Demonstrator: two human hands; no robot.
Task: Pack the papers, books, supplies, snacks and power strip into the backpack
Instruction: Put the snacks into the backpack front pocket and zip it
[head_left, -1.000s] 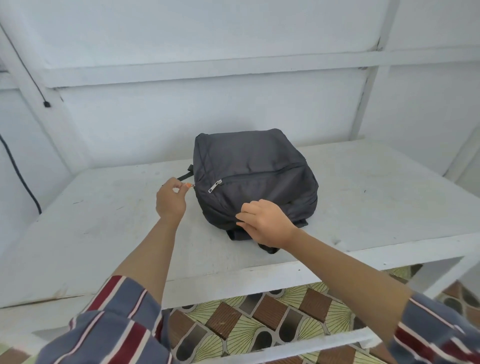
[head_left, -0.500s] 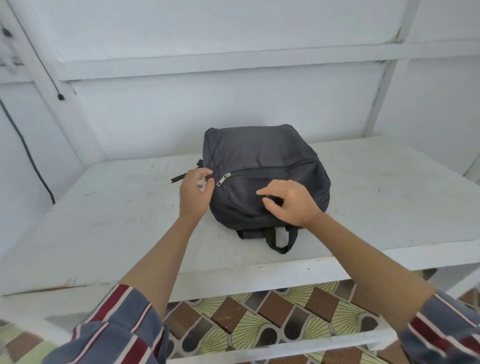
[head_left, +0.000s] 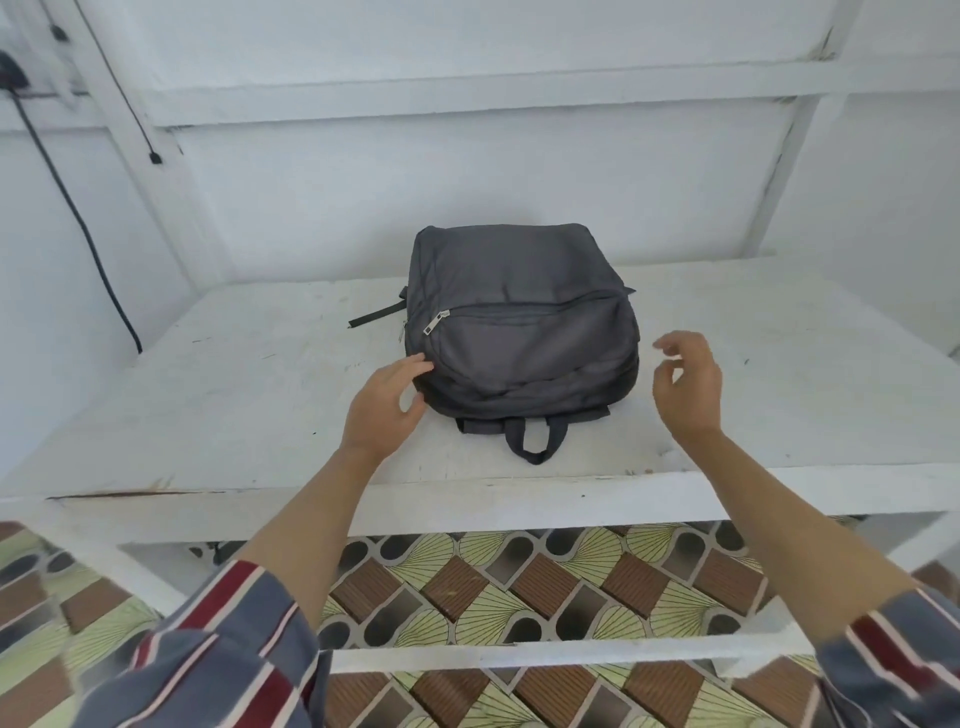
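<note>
A dark grey backpack (head_left: 519, 322) lies flat on the white table (head_left: 208, 395), its zips closed and its carry loop (head_left: 535, 441) pointing toward me. A metal zip pull (head_left: 435, 323) shows at its left front. My left hand (head_left: 387, 402) is beside the bag's near left corner, fingertips touching the fabric, fingers relaxed. My right hand (head_left: 688, 382) hovers just right of the bag with loosely curled fingers, holding nothing. No papers, books, snacks or power strip are visible.
A black strap end (head_left: 376, 316) sticks out on the table left of the bag. A black cable (head_left: 78, 223) hangs down the white wall at the left. Patterned floor tiles (head_left: 519, 587) show under the table's front edge.
Both hands have let go of the backpack. The left hand dropped from the zip area to the near left corner. The right hand lifted off the front and swung out to the right.
</note>
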